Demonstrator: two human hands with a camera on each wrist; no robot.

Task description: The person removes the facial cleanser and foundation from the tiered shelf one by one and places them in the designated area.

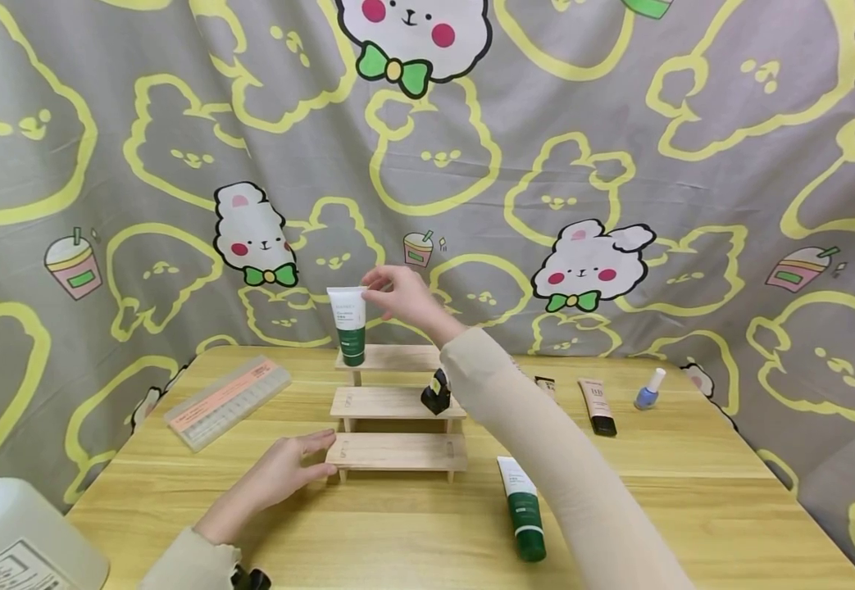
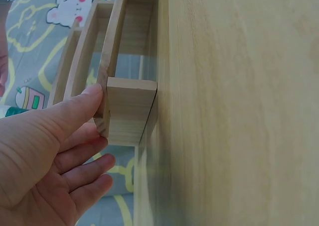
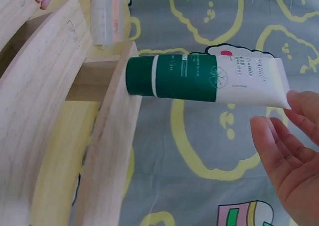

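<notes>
A white and green squeeze tube [image 1: 348, 324] stands upright on its cap at the left end of the top step of a three-tier wooden stand [image 1: 396, 451]. My right hand [image 1: 407, 299] is at the tube's crimped upper end; in the right wrist view one finger touches a corner of the tube [image 3: 199, 79], while the thumb stays apart from it. At the stand's lowest step, my left hand [image 1: 283, 471] holds the left end between thumb and forefinger. The left wrist view shows the thumb against the board's end [image 2: 102, 101], the other fingers loosely bent.
A second green and white tube [image 1: 523, 512] lies right of the stand. Farther right are a beige tube [image 1: 597, 406] and a blue nail polish bottle [image 1: 647, 392]. A flat clear case [image 1: 228, 401] lies left, with a large jug [image 1: 21, 533] at the near left. A patterned curtain [image 1: 471, 164] hangs behind.
</notes>
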